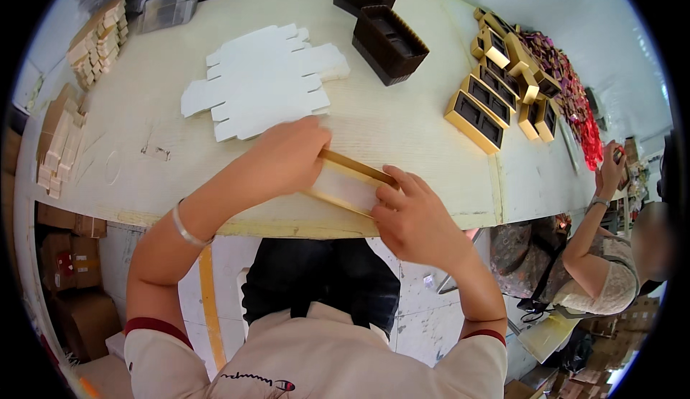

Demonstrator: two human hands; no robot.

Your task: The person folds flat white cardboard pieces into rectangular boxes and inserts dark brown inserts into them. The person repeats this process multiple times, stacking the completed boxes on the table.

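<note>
Left grip (293, 156), right grip (414, 218) — curled

A pale, wood-grained counter (144, 183) spreads across the room, its front edge yellowed and worn. Beyond it on the right rises a whitish, glossy wall (589, 11), catching bright light; another pale wall (43, 61) stands at far left. Below, the light floor (424, 320) is scuffed and marked by 1 yellow stripe (210, 305). Cardboard boxes (75, 262) sit beneath the counter's left end; brown cartons (636, 327) pile up at lower right.
</note>
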